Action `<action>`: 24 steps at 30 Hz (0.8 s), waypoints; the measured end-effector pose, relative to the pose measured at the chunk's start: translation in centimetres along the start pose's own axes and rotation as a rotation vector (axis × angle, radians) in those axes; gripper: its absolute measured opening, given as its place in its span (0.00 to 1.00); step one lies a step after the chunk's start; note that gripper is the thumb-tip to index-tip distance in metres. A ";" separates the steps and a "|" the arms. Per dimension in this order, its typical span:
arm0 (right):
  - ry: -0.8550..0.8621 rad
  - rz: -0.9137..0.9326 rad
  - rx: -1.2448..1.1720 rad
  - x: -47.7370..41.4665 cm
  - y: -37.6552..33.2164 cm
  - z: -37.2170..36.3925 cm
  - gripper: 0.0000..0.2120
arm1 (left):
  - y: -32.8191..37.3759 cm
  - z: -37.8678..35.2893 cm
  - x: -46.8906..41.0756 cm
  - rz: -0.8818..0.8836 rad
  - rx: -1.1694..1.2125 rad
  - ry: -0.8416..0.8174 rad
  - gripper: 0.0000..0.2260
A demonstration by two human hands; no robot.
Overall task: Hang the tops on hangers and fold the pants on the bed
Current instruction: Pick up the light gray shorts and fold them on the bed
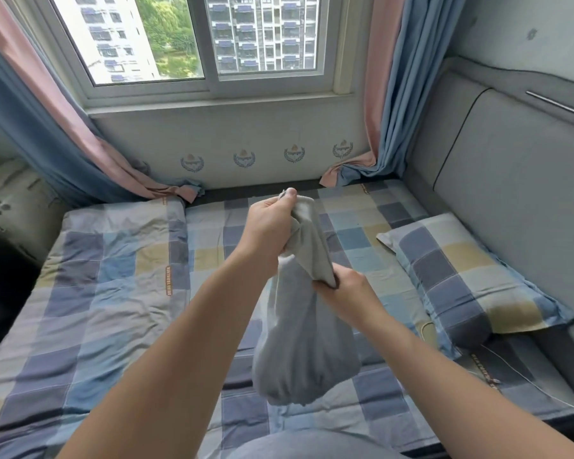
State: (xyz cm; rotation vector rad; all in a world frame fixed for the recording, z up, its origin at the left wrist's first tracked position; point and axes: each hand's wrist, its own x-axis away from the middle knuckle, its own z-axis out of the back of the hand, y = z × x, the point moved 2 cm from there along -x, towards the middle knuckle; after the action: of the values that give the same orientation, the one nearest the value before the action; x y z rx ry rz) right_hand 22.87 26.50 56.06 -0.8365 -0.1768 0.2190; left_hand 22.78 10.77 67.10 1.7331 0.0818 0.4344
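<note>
A light grey garment (304, 342) hangs bunched in the air above the checked bed (120, 293). My left hand (269, 223) grips its top edge, thumb up, at the higher end. Lower and to the right, my right hand (345, 289) grips another edge of the same cloth. The garment's loose bulk sags below both hands, close above the sheet. Whether it is a top or pants cannot be told from its crumpled shape. No hanger is in view.
A checked pillow (471, 276) lies at the right by the grey padded headboard (511, 193). A folded quilt (113, 260) covers the bed's left half. Curtains (385, 127) flank the window (196, 44) ahead. A thin white cable (524, 376) trails at the right.
</note>
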 end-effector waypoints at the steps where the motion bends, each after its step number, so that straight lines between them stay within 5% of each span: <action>1: -0.020 -0.019 0.011 -0.1 0.7 -0.1 0.10 | 0.1 0.3 -0.2 0.004 -0.001 0.015 0.13; 7: 0.218 0.061 -0.109 0.1 2.8 0.7 0.09 | -0.4 2.6 -1.5 0.039 0.067 0.183 0.08; 12: 0.132 -0.016 -0.083 -1.1 1.0 2.2 0.24 | -0.8 4.1 -1.7 -0.108 0.010 0.029 0.10; 15: 0.164 -0.127 -0.242 -2.3 -0.8 2.8 0.25 | -2.7 4.3 -0.8 -0.207 -0.235 0.007 0.08; 17: 0.186 -0.260 -0.416 -2.8 -1.9 3.1 0.22 | -5.1 4.1 0.1 -0.128 -0.382 -0.158 0.04; 20: 0.198 -0.362 -0.581 -2.9 -4.1 3.6 0.19 | -9.5 3.5 1.2 0.076 -0.610 -0.426 0.15; 24: 0.179 -0.352 -0.851 -2.9 -6.8 4.4 0.16 | -13.4 2.9 1.6 0.053 -0.673 -0.412 0.26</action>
State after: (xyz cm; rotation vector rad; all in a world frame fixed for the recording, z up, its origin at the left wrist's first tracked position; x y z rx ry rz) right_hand 19.83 24.41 63.84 -1.6404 -0.2491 -0.2910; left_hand 27.66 11.37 54.19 1.1277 -0.3697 0.1082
